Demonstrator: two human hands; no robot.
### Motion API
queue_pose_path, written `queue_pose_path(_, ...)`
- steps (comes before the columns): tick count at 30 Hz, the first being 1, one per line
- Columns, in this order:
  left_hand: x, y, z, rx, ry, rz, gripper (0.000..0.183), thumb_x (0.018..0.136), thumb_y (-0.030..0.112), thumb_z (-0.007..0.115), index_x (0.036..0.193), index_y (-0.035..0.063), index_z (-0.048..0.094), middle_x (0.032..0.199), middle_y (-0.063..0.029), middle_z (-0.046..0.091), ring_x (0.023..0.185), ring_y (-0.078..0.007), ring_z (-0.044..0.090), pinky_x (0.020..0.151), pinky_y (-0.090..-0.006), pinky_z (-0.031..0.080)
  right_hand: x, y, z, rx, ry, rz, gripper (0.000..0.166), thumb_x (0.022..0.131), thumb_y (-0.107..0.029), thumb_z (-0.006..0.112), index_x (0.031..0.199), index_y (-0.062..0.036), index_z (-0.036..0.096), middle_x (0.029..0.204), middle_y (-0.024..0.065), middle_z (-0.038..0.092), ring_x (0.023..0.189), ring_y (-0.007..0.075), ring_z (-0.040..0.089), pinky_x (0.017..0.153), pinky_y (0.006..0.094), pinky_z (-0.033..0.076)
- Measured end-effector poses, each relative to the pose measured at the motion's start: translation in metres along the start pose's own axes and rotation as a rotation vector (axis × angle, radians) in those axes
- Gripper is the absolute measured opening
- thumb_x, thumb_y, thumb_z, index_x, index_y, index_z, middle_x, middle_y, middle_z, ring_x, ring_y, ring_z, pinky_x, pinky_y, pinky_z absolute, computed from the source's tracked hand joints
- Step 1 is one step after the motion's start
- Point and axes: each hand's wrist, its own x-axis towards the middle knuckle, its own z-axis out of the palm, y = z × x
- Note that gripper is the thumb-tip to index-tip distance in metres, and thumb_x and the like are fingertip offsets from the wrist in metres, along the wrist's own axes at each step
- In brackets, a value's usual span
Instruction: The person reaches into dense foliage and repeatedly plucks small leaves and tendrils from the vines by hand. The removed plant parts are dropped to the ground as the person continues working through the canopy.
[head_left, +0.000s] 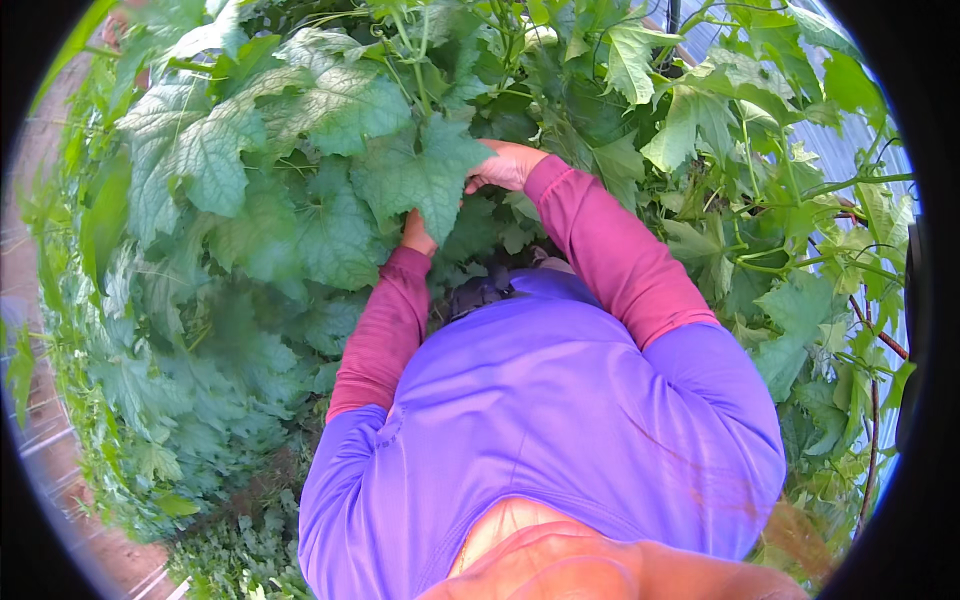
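Both my hands reach into dense foliage of a climbing vine with broad lobed leaves. My left hand (418, 234) is at the lower edge of a large green leaf (421, 169), its fingers mostly hidden behind that leaf. My right hand (507, 166) is at the leaf's right side, back of the hand up, fingers bent inward and partly covered by it. Whether either hand grips a stem or leaf cannot be told. Below the hands, dark shaded leaves and a dark bunched item (480, 292) lie in front of my purple shirt.
Leafy vines surround me on the left and ahead. At the right, stems and tendrils (855, 184) climb near a rusty metal rod (879, 334), with pale plastic sheeting (825, 150) behind. Bare soil with thin white lines (139, 566) shows at the lower left.
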Motion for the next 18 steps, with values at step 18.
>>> queue_pose_path(18, -0.003, 0.003, -0.001, 0.019, -0.069, -0.094, 0.025, 0.095, 0.025, 0.053, 0.116, 0.0118, 0.059, 0.093, 0.0020, 0.063, 0.077, -0.0092, 0.057, 0.068, -0.0243, 0.045, -0.007, -0.011, 0.011, 0.270, -0.036, 0.030, 0.027, 0.086, -0.010, 0.053, 0.108, 0.0034, 0.044, 0.082, 0.0151, 0.067, 0.058, 0.0141, 0.063, 0.051, 0.0248, 0.053)
